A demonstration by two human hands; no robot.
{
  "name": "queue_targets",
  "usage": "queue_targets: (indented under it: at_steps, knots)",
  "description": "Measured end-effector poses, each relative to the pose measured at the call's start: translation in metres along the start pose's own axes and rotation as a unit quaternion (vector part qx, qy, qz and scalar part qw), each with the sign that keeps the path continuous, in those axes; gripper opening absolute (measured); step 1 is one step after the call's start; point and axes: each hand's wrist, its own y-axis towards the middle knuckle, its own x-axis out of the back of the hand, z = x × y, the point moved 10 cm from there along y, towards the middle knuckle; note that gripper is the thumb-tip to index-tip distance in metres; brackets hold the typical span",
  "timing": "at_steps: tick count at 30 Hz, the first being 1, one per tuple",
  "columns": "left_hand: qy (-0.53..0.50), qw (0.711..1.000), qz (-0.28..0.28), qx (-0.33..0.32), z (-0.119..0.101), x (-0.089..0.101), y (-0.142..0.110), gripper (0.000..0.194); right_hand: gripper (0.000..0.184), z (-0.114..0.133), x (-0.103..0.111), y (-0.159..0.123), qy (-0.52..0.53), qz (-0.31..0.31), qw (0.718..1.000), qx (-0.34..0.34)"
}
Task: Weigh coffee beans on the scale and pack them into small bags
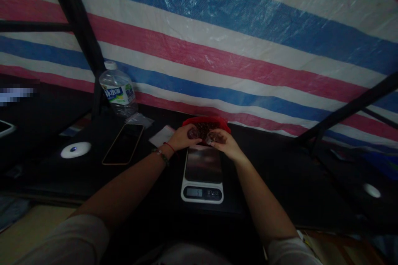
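A red container [189, 121] filled with small dark pieces stands at the back of the dark table, just behind a white kitchen scale [202, 174]. Both of my hands reach over the scale to the container's front. My left hand [183, 138] is closed on a small clear cup [193, 133]. My right hand [223, 140] is closed on something small and clear [212, 137] that holds some of the dark pieces; I cannot make it out. The scale's steel platform is bare and its display is lit.
A dark phone [123, 143] lies left of the scale. Behind it are a water bottle [118, 90], a small clear bag [139, 119] and a white paper [161, 136]. A round white puck [75, 149] sits further left. Black poles cross a striped tarp [236, 41].
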Motion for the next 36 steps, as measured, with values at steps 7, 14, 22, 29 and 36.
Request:
queue_targets:
  at_steps: [7,14,22,29,36]
  knots:
    - [-0.023,0.999,-0.037,0.015,0.006,0.009,-0.001,0.041,0.049,0.022,-0.020,0.049,-0.118,0.023,0.993,0.016]
    - [-0.020,0.998,-0.057,0.025,0.017,0.010,0.000,0.043,0.028,0.055,-0.043,0.060,-0.281,0.059,0.953,0.100]
    - [-0.077,0.995,-0.065,0.023,0.018,0.010,-0.001,0.040,0.045,0.044,-0.036,0.053,-0.191,0.040,0.977,0.087]
    - [-0.099,0.992,-0.073,0.017,0.012,0.016,-0.002,0.034,0.049,0.053,-0.026,0.044,-0.280,0.024,0.954,0.107]
    - [-0.268,0.945,-0.168,0.082,0.038,0.030,-0.002,0.038,0.032,0.053,-0.036,0.025,-0.259,0.137,0.956,0.019]
